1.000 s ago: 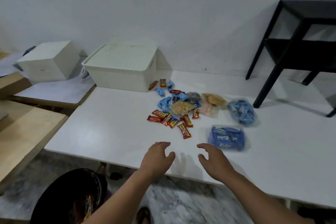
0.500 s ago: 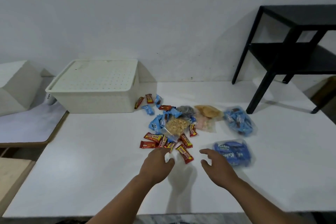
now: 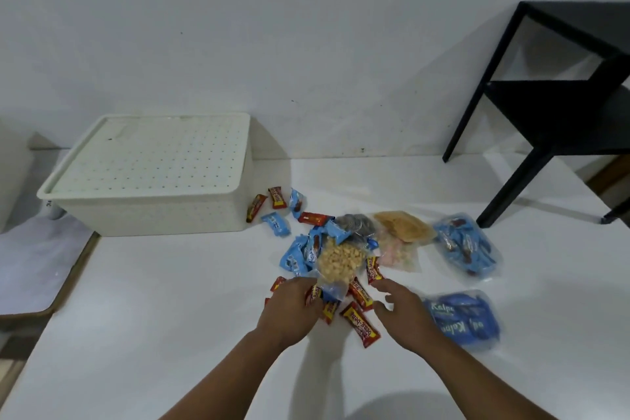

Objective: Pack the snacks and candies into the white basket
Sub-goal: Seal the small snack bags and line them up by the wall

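Observation:
The white basket [image 3: 153,211] stands at the back left of the table with its perforated lid [image 3: 153,153] on. To its right lies a pile of snacks: red candy bars [image 3: 361,324], small blue packets [image 3: 293,256], a clear bag of yellow puffs [image 3: 341,261], a pink bag [image 3: 399,256], an orange-brown bag [image 3: 405,227] and two bags of blue candies [image 3: 467,249] [image 3: 463,320]. My left hand [image 3: 293,307] lies on the nearest red bars with fingers curled over them. My right hand [image 3: 402,314] hovers beside the bars with fingers spread and nothing in it.
A black side table [image 3: 545,112] stands at the back right, one leg on the white table [image 3: 170,317]. A lower wooden table with a white sheet [image 3: 34,266] adjoins on the left, and a white box [image 3: 10,181] shows at the left edge.
Both hands have moved forward to the near edge of the snack pile. The left hand now rests on the red bars. The camera has come closer to the table.

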